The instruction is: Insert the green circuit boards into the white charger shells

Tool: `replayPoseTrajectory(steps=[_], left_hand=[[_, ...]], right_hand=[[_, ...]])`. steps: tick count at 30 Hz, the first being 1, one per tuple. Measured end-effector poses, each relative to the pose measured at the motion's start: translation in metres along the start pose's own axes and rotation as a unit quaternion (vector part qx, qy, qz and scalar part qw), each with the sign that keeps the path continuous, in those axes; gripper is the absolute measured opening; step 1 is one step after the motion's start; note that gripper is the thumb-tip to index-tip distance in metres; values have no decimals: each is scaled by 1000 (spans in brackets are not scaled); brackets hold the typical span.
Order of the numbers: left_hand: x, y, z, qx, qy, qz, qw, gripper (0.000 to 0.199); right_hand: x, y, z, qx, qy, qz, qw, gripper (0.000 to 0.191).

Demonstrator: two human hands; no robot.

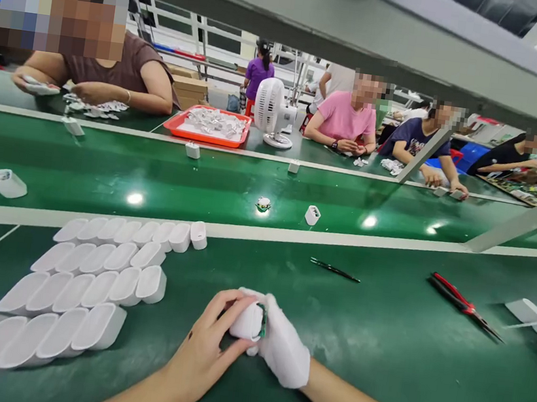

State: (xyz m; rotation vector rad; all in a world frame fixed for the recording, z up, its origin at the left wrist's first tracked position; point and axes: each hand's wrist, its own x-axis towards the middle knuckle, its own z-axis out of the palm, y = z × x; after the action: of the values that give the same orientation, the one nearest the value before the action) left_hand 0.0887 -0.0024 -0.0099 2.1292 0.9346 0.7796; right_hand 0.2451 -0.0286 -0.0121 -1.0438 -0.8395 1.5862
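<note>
My bare left hand [203, 344] is closed round a white plastic charger housing [246, 322], thumb below and fingers above. My right hand [283, 345], in a white glove, presses at the housing's right end. A green circuit board [263, 322] shows at that end, between the housing and the gloved fingers; most of it is hidden. Both hands are just above the green bench, left of its middle. Rows of white housings [96, 327] lie on the bench to the left of my hands.
Black tweezers [335, 270] and red-handled pliers [467, 307] lie ahead and right. On the belt beyond are a white housing [313, 215] and a small round part [262, 205]. A metal post [507, 226] slants at right. Co-workers sit opposite, near an orange tray [172, 124] and a fan [270, 105].
</note>
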Motion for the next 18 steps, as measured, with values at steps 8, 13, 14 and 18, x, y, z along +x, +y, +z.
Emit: replayPoseTrajectory(steps=[8,13,14,18], left_hand=[[5,5,-7,-70,-45,-55,995,42],[2,3,-6,-60,-62,-39,995,45],[1,2,-6,-56,-77,-33,995,46],[-4,3,-5,-35,-100,12,994,48]], right_hand=[[7,19,-1,17,47,-41,998,50],[4,31,-4,23,32,-64,997,50],[0,31,-4,18,39,-72,996,48],[-16,23,2,-13,84,-111,990,45]])
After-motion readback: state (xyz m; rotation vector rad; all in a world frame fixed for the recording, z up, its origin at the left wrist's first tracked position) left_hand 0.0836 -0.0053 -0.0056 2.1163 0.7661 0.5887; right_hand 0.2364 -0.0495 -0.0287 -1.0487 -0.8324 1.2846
